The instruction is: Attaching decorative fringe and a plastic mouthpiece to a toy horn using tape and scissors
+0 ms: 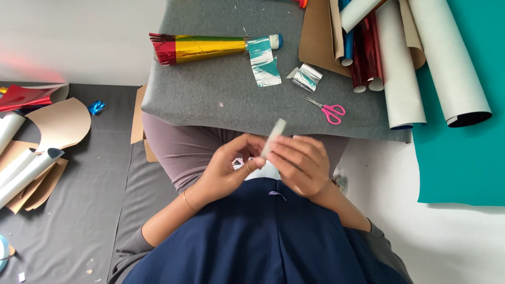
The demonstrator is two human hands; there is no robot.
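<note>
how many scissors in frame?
1. Pink-handled scissors lie on the grey table, right of centre, beyond both hands and left of the paper rolls. More could be hidden under the rolls or brown card.

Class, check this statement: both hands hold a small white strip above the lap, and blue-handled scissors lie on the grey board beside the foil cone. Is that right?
Not quite. The head view shows the scissors have pink handles, not blue. The rest stands: the left hand and right hand hold the white strip, and the foil cone lies on the grey board.
</note>
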